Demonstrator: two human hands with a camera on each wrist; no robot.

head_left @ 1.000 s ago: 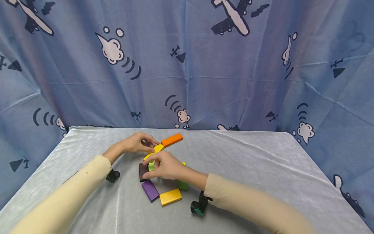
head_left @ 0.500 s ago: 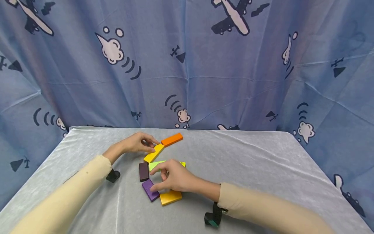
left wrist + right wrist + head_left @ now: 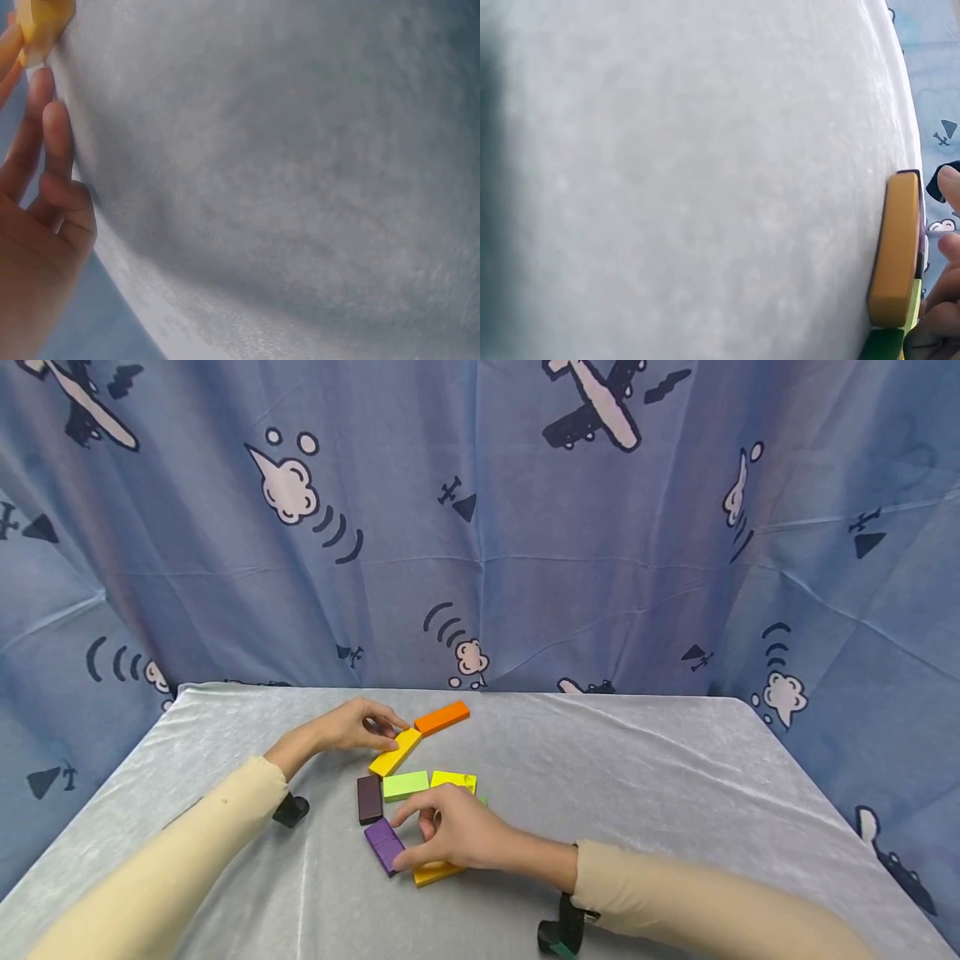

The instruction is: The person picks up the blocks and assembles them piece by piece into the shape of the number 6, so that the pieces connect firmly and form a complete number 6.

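Nearest the viewer, a small black device (image 3: pixel 558 933) is seen under the right wrist, close to the front edge of a table (image 3: pixel 675 777) draped in pale grey cloth. Just beyond it, the right hand (image 3: pixel 450 835) is laid over an amber block (image 3: pixel 435 872), with thumb and forefinger curled toward the near end of a purple block (image 3: pixel 384 846); whether the purple block is actually pinched cannot be told from the head view, though contact seems likely. In the right wrist view the amber block is shown lying flat on the cloth, with a dark green block (image 3: pixel 885 346) tucked at its end and fingertips (image 3: pixel 949 180) beside it. Past the hand, a dark brown block (image 3: pixel 369 799), a light green block (image 3: pixel 405 785) and a yellow-green block (image 3: pixel 453 781) are set in a close row. Farther still, a yellow block (image 3: pixel 395 752) is touched at its far end by the left hand (image 3: pixel 352 727), its fingers loosely bent around that end, and an orange block (image 3: pixel 442 717) lies just beyond, tip to tip with it. A second black device (image 3: pixel 289 810) sits by the left sleeve. Wide bare cloth is left open to the right of the cluster, less to the left. The table's far edge is met by a blue curtain (image 3: pixel 525 527) printed with aeroplanes and clouds.
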